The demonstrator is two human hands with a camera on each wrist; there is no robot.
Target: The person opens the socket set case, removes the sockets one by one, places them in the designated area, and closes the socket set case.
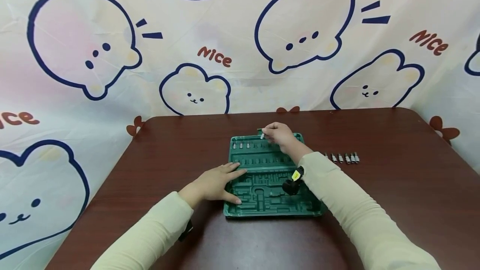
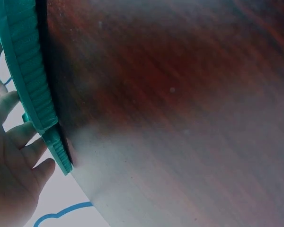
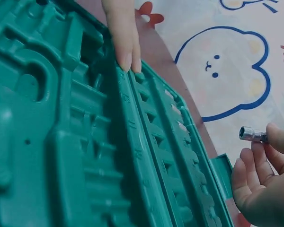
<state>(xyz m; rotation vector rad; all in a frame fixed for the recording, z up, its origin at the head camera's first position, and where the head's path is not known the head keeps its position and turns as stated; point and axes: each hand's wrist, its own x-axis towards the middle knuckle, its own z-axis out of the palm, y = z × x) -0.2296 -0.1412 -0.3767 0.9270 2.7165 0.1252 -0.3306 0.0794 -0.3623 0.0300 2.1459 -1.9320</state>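
From my remote seat, my right hand [image 1: 279,134] pinches a small silver metal socket [image 3: 252,135] between thumb and fingertips, just above the far row of the green moulded plastic tool tray [image 1: 240,211], which lies on the dark brown wooden table [image 1: 375,203]. My left hand [image 1: 217,182] lies spread and flat on the tray's left edge. I judge the socket should go down upright into the free slot beside the three seated sockets [image 1: 241,146], the left hand pressing the tray firm. Six more loose sockets [image 1: 341,158] wait in a line right of the tray. Slot sizes are too small to read, and the left wrist view is blurred
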